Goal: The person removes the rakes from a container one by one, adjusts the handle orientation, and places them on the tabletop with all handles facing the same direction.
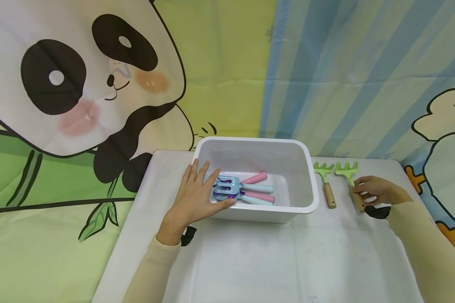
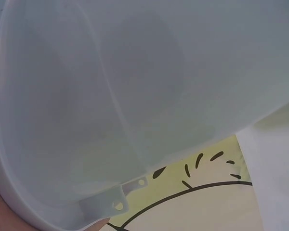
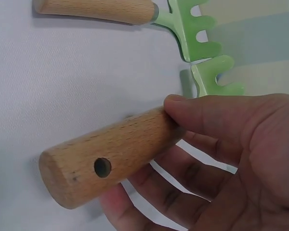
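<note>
My left hand (image 1: 191,200) rests on the left end of a white plastic bin (image 1: 250,215), fingers straight and spread over the rim. In the left wrist view the outer wall of the bin (image 2: 192,72) fills most of the picture. To the bin's right, my right hand (image 1: 378,190) pinches the wooden handle (image 3: 120,149) of a small hand rake (image 1: 346,169) with a green head. A matching hand rake (image 1: 328,195) lies just left of it on the table. Inside the bin are several garden hand tools, among them a light blue fork (image 1: 229,185) and pink handles (image 1: 255,178).
A white-covered table (image 1: 250,265) carries the bin and rakes. Behind it hangs a printed backdrop (image 1: 220,63) with a panda, coming down to the table's back edge.
</note>
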Tool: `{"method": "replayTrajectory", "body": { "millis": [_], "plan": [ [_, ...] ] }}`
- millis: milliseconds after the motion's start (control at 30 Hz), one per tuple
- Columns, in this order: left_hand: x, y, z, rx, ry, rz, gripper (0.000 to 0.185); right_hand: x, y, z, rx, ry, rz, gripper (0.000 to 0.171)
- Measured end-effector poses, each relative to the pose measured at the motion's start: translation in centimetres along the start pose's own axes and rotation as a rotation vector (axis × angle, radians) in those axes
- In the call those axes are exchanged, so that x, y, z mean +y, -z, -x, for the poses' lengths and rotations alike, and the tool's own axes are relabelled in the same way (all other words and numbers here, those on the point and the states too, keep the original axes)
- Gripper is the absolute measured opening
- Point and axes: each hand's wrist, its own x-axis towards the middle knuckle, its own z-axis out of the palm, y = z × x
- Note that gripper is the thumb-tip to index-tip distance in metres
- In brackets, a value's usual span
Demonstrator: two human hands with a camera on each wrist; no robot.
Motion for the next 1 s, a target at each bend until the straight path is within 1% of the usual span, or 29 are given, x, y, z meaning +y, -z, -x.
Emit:
{"method": "replayTrajectory", "body": {
  "millis": [200,333,567,767,867,1000],
  "plan": [
    [0.0,-0.1,-0.1,-0.003,-0.001,-0.007,0.109,-0.1,0.0,-0.5,0.014,-0.006,0.025,0.046],
    [0.0,-0.1,-0.1,-0.006,0.002,-0.008,0.109,-0.4,0.1,-0.7,0.023,-0.004,0.054,0.047],
    [0.0,0.0,-0.1,-0.008,0.006,-0.002,0.108,-0.9,0.0,-0.3,0.056,0.001,0.091,0.052],
    [0.0,-0.1,-0.1,-0.007,0.005,-0.006,0.108,-1.7,0.5,0.4,0.113,0.056,0.161,0.053],
    [0.0,0.0,-0.1,-0.003,0.0,-0.007,0.107,-2.6,0.6,1.0,0.122,0.087,0.183,0.056],
    [0.0,0.0,-0.1,0.003,-0.003,-0.001,0.106,-4.1,0.4,2.3,0.131,0.166,0.198,0.056]
  ]
}}
